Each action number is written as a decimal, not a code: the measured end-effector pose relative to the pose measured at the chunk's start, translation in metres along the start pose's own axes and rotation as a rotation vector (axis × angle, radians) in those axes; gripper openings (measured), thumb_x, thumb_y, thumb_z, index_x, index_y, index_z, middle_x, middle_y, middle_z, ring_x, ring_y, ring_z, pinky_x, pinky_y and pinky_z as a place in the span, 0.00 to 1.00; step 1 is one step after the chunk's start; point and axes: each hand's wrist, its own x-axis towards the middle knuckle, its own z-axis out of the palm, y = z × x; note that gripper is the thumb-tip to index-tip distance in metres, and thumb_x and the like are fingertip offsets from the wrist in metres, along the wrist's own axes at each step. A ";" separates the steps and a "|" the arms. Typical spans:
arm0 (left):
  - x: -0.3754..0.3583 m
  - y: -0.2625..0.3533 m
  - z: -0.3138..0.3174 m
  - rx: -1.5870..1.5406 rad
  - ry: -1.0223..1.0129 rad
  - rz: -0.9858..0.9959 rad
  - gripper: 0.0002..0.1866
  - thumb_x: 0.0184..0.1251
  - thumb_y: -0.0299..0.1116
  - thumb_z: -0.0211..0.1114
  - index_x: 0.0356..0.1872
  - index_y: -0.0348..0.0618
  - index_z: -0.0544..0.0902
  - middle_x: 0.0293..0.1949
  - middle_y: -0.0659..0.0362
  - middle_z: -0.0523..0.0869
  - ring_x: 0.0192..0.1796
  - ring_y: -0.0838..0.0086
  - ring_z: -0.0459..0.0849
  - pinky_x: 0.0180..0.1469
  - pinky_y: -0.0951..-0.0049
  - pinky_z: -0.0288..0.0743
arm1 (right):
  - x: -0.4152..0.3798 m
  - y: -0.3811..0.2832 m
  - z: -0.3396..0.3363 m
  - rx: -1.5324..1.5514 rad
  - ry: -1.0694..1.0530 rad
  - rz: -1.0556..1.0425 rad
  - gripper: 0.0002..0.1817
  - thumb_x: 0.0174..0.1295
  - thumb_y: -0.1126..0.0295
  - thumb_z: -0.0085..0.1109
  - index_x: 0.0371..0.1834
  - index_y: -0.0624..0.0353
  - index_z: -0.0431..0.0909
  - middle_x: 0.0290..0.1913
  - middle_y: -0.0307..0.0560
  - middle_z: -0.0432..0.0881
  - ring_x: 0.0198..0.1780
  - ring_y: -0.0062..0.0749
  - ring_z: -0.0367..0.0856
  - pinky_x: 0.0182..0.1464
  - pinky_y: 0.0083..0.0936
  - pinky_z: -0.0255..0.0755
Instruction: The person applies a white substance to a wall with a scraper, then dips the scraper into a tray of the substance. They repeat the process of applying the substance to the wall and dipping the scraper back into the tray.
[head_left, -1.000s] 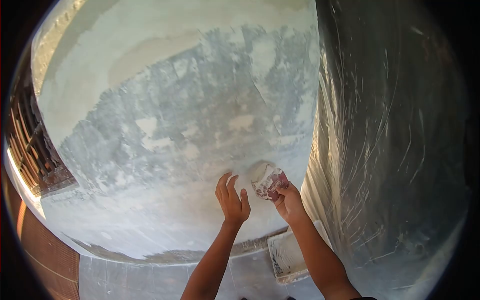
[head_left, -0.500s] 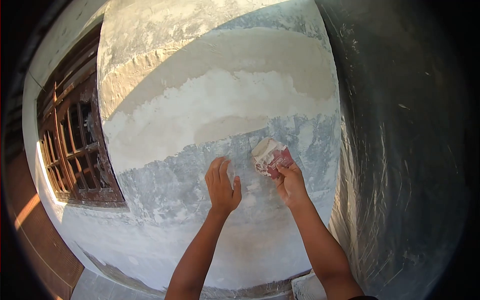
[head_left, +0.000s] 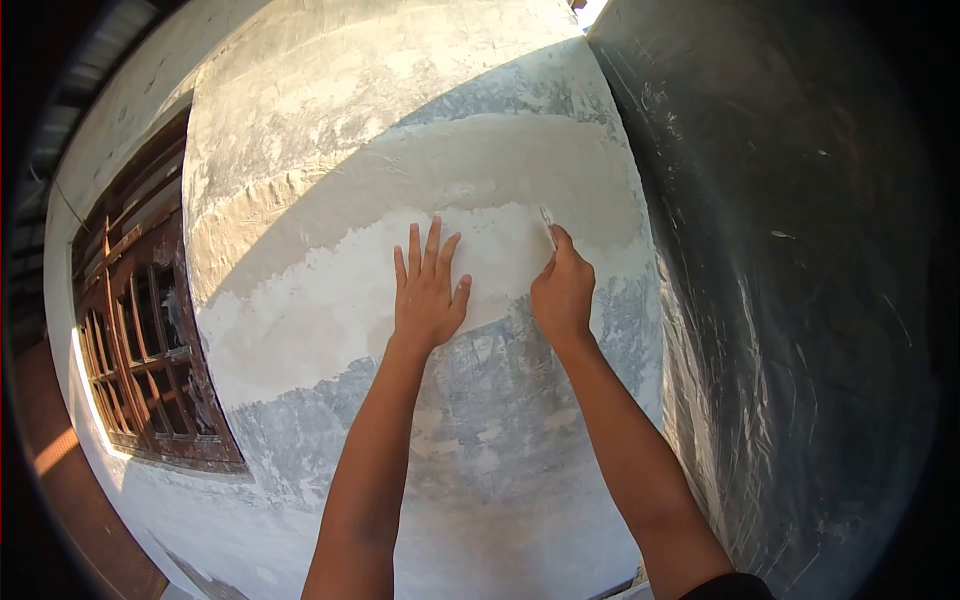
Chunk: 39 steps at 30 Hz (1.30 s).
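Observation:
My left hand (head_left: 428,290) is open against the wall, its fingers spread and pointing up over the pale putty band (head_left: 320,290). To its right, my right hand (head_left: 563,292) is closed on a flat putty scraper (head_left: 547,222). The scraper is turned edge-on, so only a thin putty-smeared strip shows above the fingers. It overlaps the upper edge of the pale band, where the beige coat (head_left: 540,150) begins. Below both hands the wall (head_left: 480,400) is a patchy grey.
A brown wooden window (head_left: 150,320) with barred panes is set in the wall on the left. Dark plastic sheeting (head_left: 790,300) hangs down the right side. Sunlight falls across the wall's upper left.
Both hands have moved up the wall. My left fingers have spread out. The scraper has turned from showing its red, putty-covered face to edge-on. The view has tilted upward.

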 end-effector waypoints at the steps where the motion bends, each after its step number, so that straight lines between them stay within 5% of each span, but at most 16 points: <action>1: 0.006 -0.003 0.007 0.026 0.011 -0.021 0.31 0.71 0.43 0.50 0.73 0.48 0.59 0.78 0.53 0.46 0.80 0.52 0.37 0.76 0.42 0.31 | 0.000 0.001 0.004 -0.001 0.004 -0.004 0.18 0.62 0.83 0.47 0.56 0.72 0.73 0.45 0.70 0.82 0.48 0.61 0.82 0.51 0.40 0.75; 5: 0.019 -0.012 0.020 0.085 0.093 -0.012 0.32 0.69 0.45 0.51 0.73 0.50 0.60 0.78 0.54 0.48 0.80 0.53 0.39 0.76 0.42 0.31 | 0.001 0.007 0.022 -0.082 0.019 -0.081 0.20 0.56 0.85 0.52 0.55 0.69 0.71 0.45 0.63 0.82 0.45 0.59 0.83 0.48 0.42 0.78; 14: 0.035 -0.077 0.014 0.149 0.467 0.016 0.26 0.67 0.38 0.54 0.65 0.46 0.64 0.71 0.50 0.61 0.76 0.50 0.53 0.73 0.44 0.43 | -0.008 -0.013 0.066 -0.149 0.003 -0.462 0.21 0.60 0.79 0.54 0.58 0.71 0.70 0.57 0.65 0.77 0.57 0.56 0.78 0.55 0.37 0.76; 21: 0.027 -0.086 0.016 0.051 0.610 0.044 0.25 0.64 0.36 0.57 0.61 0.42 0.65 0.66 0.46 0.65 0.72 0.47 0.60 0.69 0.47 0.51 | -0.018 -0.035 0.119 -0.285 -0.016 -0.394 0.22 0.62 0.73 0.54 0.60 0.70 0.71 0.60 0.65 0.75 0.64 0.54 0.74 0.66 0.42 0.67; 28: 0.025 -0.092 0.019 0.004 0.681 0.029 0.25 0.63 0.36 0.57 0.60 0.42 0.65 0.65 0.46 0.67 0.70 0.46 0.62 0.67 0.48 0.53 | -0.048 -0.048 0.137 -0.645 -0.077 -0.430 0.22 0.59 0.72 0.57 0.58 0.68 0.75 0.57 0.61 0.78 0.61 0.51 0.77 0.65 0.42 0.68; 31: 0.024 -0.091 0.019 -0.005 0.669 0.026 0.24 0.64 0.36 0.56 0.60 0.42 0.66 0.64 0.46 0.67 0.70 0.47 0.62 0.67 0.48 0.53 | -0.053 -0.057 0.090 -0.498 -0.179 -0.463 0.23 0.58 0.74 0.57 0.58 0.67 0.75 0.54 0.57 0.80 0.52 0.46 0.82 0.59 0.39 0.73; 35: 0.024 -0.090 0.019 -0.042 0.651 0.058 0.23 0.65 0.35 0.55 0.60 0.42 0.65 0.64 0.46 0.68 0.70 0.48 0.62 0.67 0.50 0.52 | -0.010 -0.062 0.057 0.106 0.022 -0.129 0.25 0.55 0.80 0.55 0.60 0.62 0.76 0.41 0.51 0.80 0.40 0.45 0.79 0.47 0.37 0.73; 39: 0.024 -0.091 0.020 -0.054 0.657 0.057 0.24 0.63 0.36 0.56 0.60 0.43 0.65 0.62 0.47 0.69 0.69 0.47 0.64 0.66 0.50 0.53 | 0.047 -0.042 0.079 0.139 0.088 -0.065 0.26 0.55 0.79 0.56 0.61 0.57 0.76 0.40 0.51 0.78 0.45 0.47 0.79 0.50 0.37 0.73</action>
